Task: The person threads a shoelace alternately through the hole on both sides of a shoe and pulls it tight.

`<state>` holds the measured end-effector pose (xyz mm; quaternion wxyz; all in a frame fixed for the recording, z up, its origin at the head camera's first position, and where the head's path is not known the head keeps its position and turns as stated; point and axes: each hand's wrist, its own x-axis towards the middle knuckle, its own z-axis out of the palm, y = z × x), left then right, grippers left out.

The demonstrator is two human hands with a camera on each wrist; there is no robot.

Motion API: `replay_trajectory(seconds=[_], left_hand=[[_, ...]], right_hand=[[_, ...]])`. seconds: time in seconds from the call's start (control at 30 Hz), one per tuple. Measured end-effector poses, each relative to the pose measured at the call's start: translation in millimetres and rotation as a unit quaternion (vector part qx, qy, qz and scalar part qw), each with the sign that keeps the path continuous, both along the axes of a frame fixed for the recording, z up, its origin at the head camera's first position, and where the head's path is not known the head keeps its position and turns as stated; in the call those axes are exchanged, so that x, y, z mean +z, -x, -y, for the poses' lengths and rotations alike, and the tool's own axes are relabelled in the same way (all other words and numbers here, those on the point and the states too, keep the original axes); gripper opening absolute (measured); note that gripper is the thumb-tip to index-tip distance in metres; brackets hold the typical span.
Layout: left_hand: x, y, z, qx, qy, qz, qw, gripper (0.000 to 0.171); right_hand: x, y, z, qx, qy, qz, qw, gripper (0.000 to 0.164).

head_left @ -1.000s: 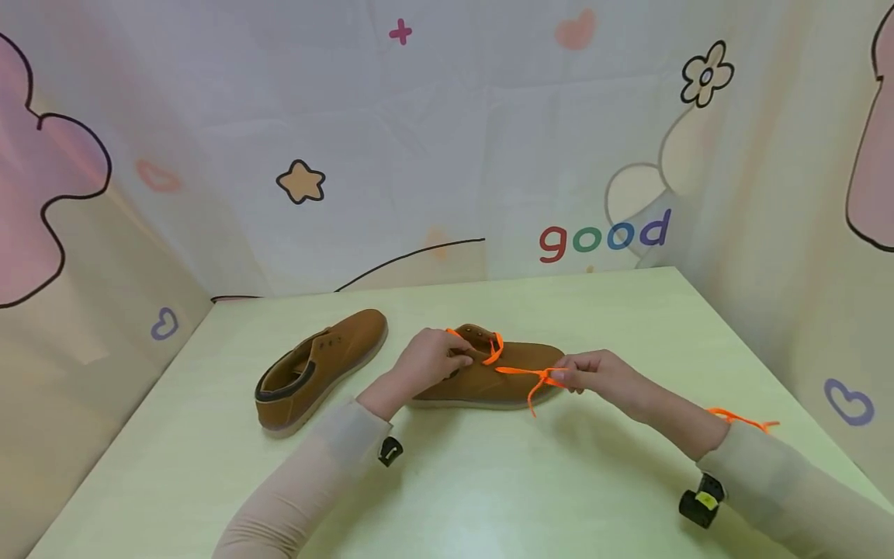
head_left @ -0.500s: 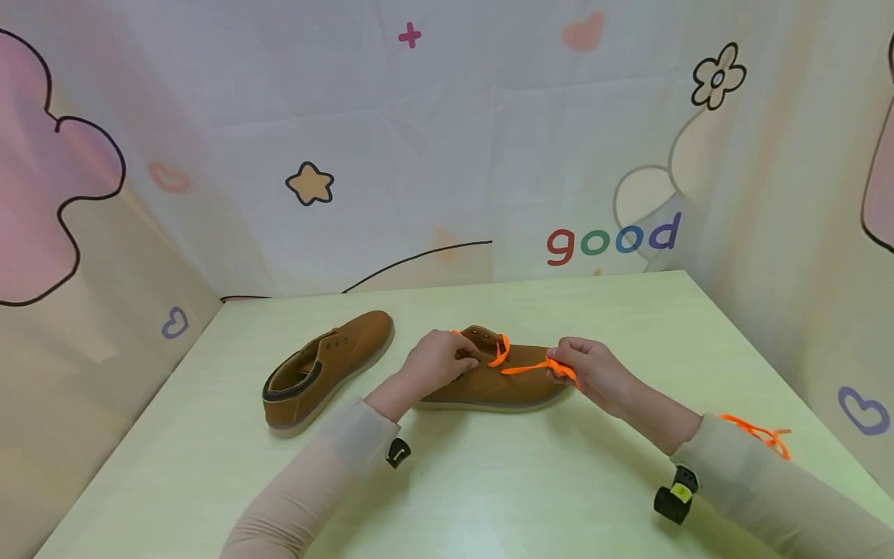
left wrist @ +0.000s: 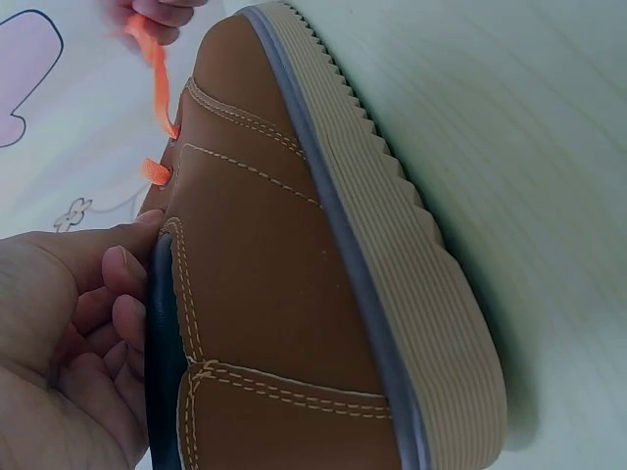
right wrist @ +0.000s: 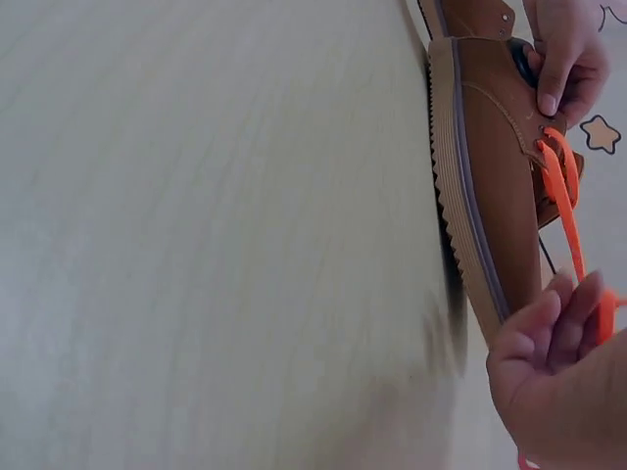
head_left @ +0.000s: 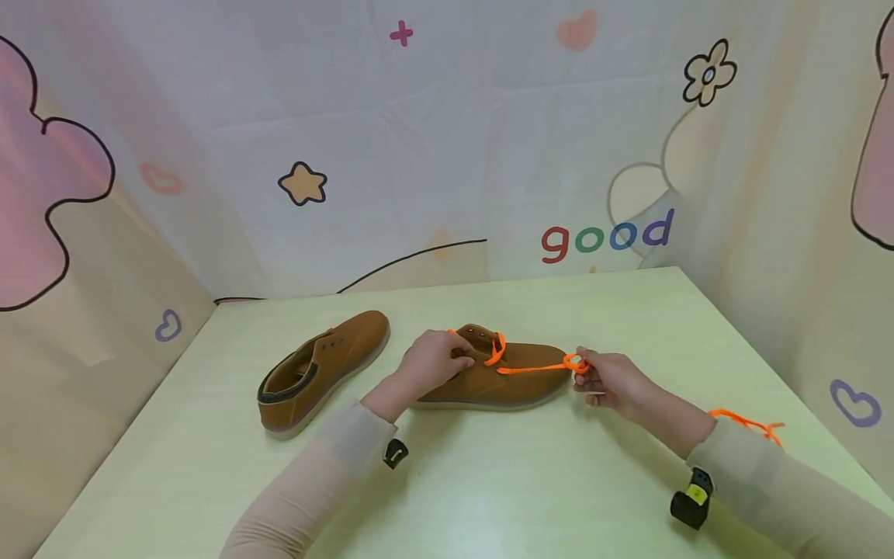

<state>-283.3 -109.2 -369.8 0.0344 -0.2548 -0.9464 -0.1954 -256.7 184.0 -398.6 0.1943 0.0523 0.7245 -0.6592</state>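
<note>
A brown shoe (head_left: pixel 520 392) lies with its toe to the right, an orange shoelace (head_left: pixel 531 369) threaded through some of its eyelets. My left hand (head_left: pixel 434 363) pinches the edge of the shoe's opening beside the eyelets, thumb outside, as the left wrist view shows on the stitched side (left wrist: pixel 265 274). My right hand (head_left: pixel 615 379), just past the toe, holds the looped, bunched far part of the lace. Between the eyelets and those fingers the lace runs nearly straight. In the right wrist view the right hand's fingers (right wrist: pixel 563 313) are curled, partly hiding the lace. The left hand covers part of the shoe's heel end.
A second brown shoe (head_left: pixel 349 353), with no lace visible in its eyelets, stands to the left. Another orange lace (head_left: pixel 750 423) lies on the pale green table (head_left: pixel 489 497), partly behind the right forearm. A printed curtain (head_left: pixel 419 155) hangs behind and beside the table.
My right hand has shifted back and forth near the toe and is now farther right. The lace is drawn straighter, its knotted loop by the fingertips. My left hand keeps its grip on the shoe.
</note>
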Motion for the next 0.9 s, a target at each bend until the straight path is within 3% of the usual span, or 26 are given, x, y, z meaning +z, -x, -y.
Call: replay_trajectory(seconds=[0.13,0.3,0.53,0.9], left_hand=[[0.4,0.8,1,0.004,-0.003,0.002,1.0000,0.017],[0.9,0.1,2,0.004,-0.004,0.010,0.9999,0.018],[0.9,-1.3,2,0.002,-0.005,0.009,0.9999,0.018],[2.8,-2.9,3,-0.003,-0.003,0.002,1.0000,0.019]], right_hand=[[-2.8,6.6,-7,-0.065,0.063,0.029,0.995,0.032],[1.3,16.0,-7,-0.120,0.150,0.047,0.980,0.039],[19.9,29.5,-3,-0.169,0.302,0.091,0.934,0.032],[26.0,53.2,-2,-0.175,0.338,0.140,0.914,0.028]])
